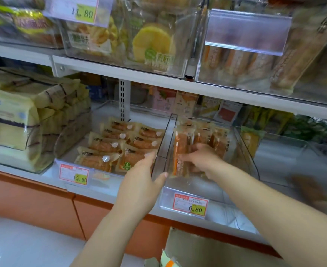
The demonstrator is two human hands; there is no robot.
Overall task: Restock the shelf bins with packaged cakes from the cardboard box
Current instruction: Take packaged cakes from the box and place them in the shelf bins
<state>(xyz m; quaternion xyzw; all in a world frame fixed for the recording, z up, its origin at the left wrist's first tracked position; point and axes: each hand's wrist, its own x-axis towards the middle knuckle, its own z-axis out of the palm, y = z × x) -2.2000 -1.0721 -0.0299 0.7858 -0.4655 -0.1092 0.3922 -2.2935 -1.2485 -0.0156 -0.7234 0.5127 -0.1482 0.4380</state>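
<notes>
Two clear plastic bins sit side by side on the lower shelf. The right bin (249,153) holds several upright packaged cakes (219,143) in orange-and-white wrappers. My right hand (199,160) reaches into it and grips the front cake packet (181,151), which stands on end. My left hand (141,182) grips the front left wall of that bin, thumb inside and fingers outside. The left bin (66,139) holds several flat cake packets (108,145). The cardboard box (207,249) is at the bottom, with a packet (168,261) showing inside.
A white shelf (120,76) above carries more clear bins of cakes. Price tags (75,175) hang on the bin fronts. Stacked yellow cake bags (12,120) fill the bin at far left. An orange cabinet base (33,205) runs below the shelf.
</notes>
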